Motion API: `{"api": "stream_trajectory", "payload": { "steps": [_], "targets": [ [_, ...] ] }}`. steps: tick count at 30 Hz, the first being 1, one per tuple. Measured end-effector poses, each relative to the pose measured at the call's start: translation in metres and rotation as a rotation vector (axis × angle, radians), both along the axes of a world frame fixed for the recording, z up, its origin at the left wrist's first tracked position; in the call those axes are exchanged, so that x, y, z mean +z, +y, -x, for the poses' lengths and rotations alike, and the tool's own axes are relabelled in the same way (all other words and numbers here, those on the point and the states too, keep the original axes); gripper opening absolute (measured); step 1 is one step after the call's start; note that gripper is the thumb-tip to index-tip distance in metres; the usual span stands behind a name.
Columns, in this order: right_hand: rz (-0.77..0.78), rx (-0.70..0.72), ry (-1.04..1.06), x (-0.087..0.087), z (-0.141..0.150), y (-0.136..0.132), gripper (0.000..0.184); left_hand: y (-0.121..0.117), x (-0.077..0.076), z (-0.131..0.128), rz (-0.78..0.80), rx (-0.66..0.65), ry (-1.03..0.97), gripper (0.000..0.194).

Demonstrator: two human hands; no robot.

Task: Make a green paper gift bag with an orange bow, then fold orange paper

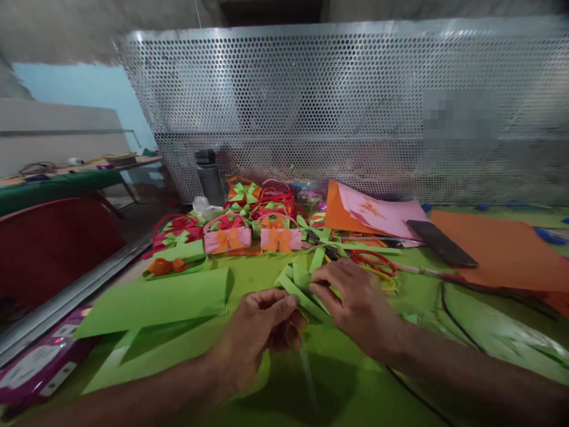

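Note:
My left hand [262,323] pinches the near end of a folded, looped green paper strip [299,281] between thumb and forefinger, its other fingers curled. From the other side, my right hand [355,305] grips the strip's upper right part with its fingertips. Below my left hand is a thin, pale translucent piece [309,379]; what it is I cannot tell. Small paper baskets with bows, such as a pink one [281,238] with an orange bow, stand beyond my hands. Scissors with red handles [373,262] lie just past my right hand.
A rolled green paper sheet [155,299] lies left on the green tabletop. Orange sheets [502,249], a dark phone [442,243] and a black cable [457,323] are on the right. A dark bottle [208,178] stands before a perforated metal panel [284,107].

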State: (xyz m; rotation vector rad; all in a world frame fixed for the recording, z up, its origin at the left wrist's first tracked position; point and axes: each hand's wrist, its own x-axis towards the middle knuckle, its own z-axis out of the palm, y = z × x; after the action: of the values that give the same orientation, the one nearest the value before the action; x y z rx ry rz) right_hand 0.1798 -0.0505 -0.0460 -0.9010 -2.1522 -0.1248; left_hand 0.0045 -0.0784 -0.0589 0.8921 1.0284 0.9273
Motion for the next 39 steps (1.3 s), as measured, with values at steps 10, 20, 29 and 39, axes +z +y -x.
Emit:
{"api": "stream_trajectory", "payload": {
  "steps": [10, 20, 29, 39],
  "targets": [
    [-0.155, 0.064, -0.185, -0.007, -0.001, -0.005, 0.022, 0.001, 0.0, -0.002, -0.055, -0.008, 0.094, 0.025],
    [-0.08, -0.01, -0.349, -0.018, 0.002, -0.016, 0.038, 0.003, -0.001, 0.006, 0.063, 0.081, 0.037, 0.03],
    [-0.027, -0.04, -0.365, -0.02, 0.005, -0.014, 0.017, 0.002, 0.003, 0.012, -0.045, -0.085, 0.264, 0.04],
    [-0.048, 0.019, -0.218, -0.015, 0.0, -0.007, 0.014, 0.029, 0.005, 0.031, -0.185, 0.114, 0.264, 0.031]
  ]
}}
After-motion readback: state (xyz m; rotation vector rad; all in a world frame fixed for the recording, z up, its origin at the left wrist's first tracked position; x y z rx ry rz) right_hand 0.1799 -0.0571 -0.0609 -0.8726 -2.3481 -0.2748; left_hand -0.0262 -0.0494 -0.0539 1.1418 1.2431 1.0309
